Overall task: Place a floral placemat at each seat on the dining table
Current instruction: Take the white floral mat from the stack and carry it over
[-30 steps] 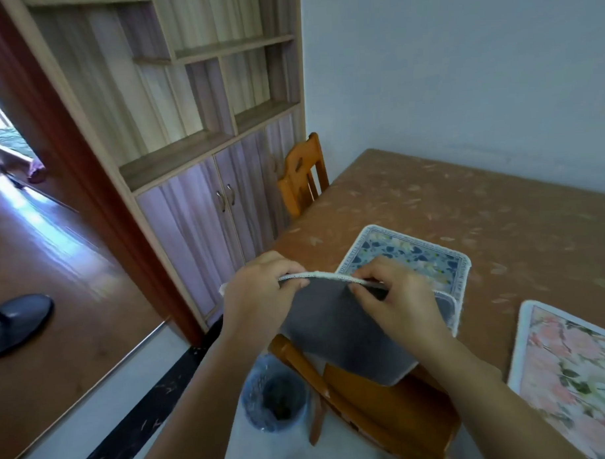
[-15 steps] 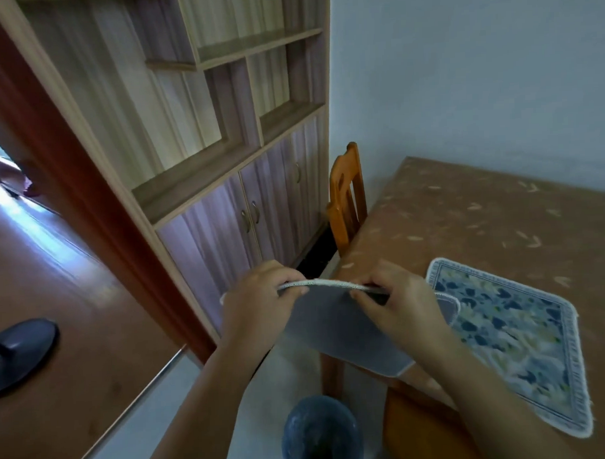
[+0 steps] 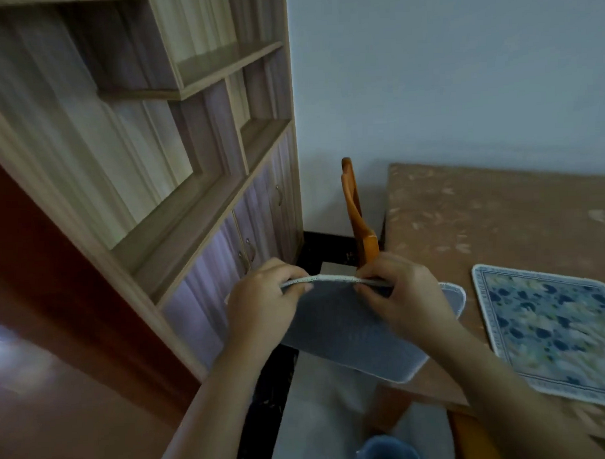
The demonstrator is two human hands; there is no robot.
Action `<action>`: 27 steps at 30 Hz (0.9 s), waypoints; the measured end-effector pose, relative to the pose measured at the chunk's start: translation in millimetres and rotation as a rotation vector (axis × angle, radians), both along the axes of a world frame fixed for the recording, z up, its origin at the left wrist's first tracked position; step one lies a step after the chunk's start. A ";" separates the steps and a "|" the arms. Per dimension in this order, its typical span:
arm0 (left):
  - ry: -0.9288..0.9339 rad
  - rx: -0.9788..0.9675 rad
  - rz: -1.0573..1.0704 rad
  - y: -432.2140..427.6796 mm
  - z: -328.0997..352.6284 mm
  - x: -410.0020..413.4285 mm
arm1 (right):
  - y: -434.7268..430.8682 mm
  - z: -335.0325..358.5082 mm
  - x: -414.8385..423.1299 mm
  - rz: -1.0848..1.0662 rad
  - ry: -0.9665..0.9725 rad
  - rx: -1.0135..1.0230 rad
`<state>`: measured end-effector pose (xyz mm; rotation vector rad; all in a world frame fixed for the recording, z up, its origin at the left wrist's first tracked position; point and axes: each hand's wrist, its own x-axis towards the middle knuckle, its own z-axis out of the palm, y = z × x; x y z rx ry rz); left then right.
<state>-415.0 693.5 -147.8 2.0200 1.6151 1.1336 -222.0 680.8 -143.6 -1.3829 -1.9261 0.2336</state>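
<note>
head view:
left hand (image 3: 262, 308): my fingers pinched together on the top edge of the held placemat (image 3: 349, 330), near its left end.
right hand (image 3: 404, 299): clamped on the same top edge, right of the left hand, thumb on my side, fingers behind.
held placemat: in the air in front of me, off the left edge of the tabletop (image 3: 499, 222), its right end overlapping that edge. Grey backing faces me, printed side turned away. Top edge runs left-right between my hands, so long axis is roughly horizontal, sloping down to the right; sheet hangs down and tilts away from me. White trimmed border, rounded corners.
laid placemat (image 3: 551, 327): flat on the tabletop near the front edge, just right of the held one, not touching it that I can tell. Blue floral print up, white fringe, one corner toward me.
chair (image 3: 357, 213): orange wood back, upright at the tabletop's left edge, beyond my right hand.
cabinet (image 3: 175, 165): wood shelves over doors, left of the tabletop.
bin (image 3: 387, 453): blue, on the floor below my arms.
writing/labels: none readable; frame is blurred.
</note>
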 end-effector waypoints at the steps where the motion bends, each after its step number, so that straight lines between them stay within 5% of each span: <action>1: 0.011 0.019 -0.024 11.1 4.6 -10.7 | 6.1 3.2 -10.8 -0.020 0.006 0.018; 11: 0.040 0.216 -0.213 125.1 43.6 -49.8 | 79.1 41.5 -57.7 -0.198 0.024 0.118; 27: 0.009 0.334 -0.399 364.1 91.0 53.4 | 280.3 81.1 29.6 -0.408 0.089 0.172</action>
